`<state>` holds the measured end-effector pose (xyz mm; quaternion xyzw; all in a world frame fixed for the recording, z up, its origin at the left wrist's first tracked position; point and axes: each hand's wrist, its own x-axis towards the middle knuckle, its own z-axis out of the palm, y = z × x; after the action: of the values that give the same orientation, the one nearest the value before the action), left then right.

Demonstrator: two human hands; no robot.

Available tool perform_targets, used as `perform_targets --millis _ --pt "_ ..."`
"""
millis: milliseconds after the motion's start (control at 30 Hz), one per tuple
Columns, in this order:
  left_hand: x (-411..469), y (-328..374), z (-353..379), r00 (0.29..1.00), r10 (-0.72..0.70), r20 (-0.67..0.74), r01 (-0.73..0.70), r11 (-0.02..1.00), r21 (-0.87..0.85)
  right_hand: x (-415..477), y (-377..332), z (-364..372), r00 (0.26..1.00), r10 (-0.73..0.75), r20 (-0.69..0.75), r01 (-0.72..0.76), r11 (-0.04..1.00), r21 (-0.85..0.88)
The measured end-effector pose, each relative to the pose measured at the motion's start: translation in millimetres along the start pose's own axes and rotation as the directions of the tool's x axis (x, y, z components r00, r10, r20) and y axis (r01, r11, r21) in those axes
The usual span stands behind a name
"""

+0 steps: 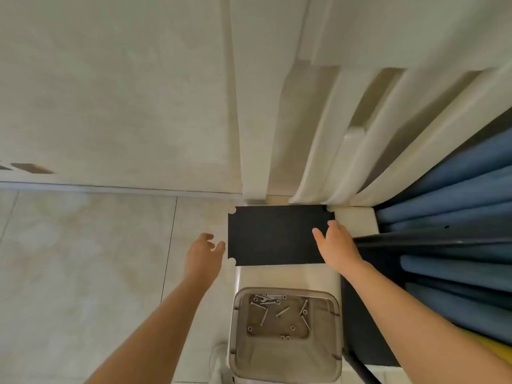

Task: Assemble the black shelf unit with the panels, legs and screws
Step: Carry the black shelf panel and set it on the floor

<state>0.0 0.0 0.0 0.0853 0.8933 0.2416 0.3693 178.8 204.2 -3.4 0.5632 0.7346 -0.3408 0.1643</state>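
A black rectangular shelf panel [274,234] with notched corners lies flat on a white surface near the wall. My right hand [336,243] holds its right edge, thumb on top of the panel. My left hand [203,252] hovers just left of the panel's left edge, fingers loosely curled, holding nothing. In front of the panel stands a clear plastic container [285,333] with several silver screws [277,309] and nuts loose inside. Black metal legs [432,241] lie to the right of the panel.
White curtains [346,139] hang down behind the panel. Blue rolled fabric [471,189] fills the right side. A tiled floor [83,259] spreads to the left, meeting a pale wall [110,92]. A black board [357,314] lies right of the container.
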Motion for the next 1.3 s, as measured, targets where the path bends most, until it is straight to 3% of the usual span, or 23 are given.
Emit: perform_targets --millis 200,367,533,800,1067,1300 --pt "36.2 2.3 42.0 0.984 -0.128 0.122 0.146 0.979 -0.145 50.6 7.1 25.9 0.994 0.101 -0.043 -0.099 0.994 0.042" --pt "57.2 -1.3 65.8 0.957 -0.211 0.2 0.268 0.907 -0.325 79.9 11.5 40.2 0.978 0.185 -0.1 -0.182 0.983 0.04" --pt "63.8 0.4 76.3 0.94 -0.244 0.24 0.33 0.834 -0.442 92.8 12.3 52.4 0.952 0.295 -0.085 -0.28 0.947 0.156" --pt "66.4 2.1 72.5 0.935 -0.251 0.251 0.343 0.82 -0.458 101.1 12.3 55.0 0.929 0.368 -0.034 -0.351 0.908 0.23" --pt "64.7 -1.2 74.9 0.936 -0.222 0.272 0.327 0.833 -0.447 95.9 12.8 59.5 0.917 0.391 -0.078 -0.366 0.904 0.222" --pt "48.0 -26.2 50.3 0.945 -0.268 0.188 0.326 0.817 -0.475 65.0 -11.2 69.7 0.935 0.346 -0.075 -0.325 0.922 0.21"
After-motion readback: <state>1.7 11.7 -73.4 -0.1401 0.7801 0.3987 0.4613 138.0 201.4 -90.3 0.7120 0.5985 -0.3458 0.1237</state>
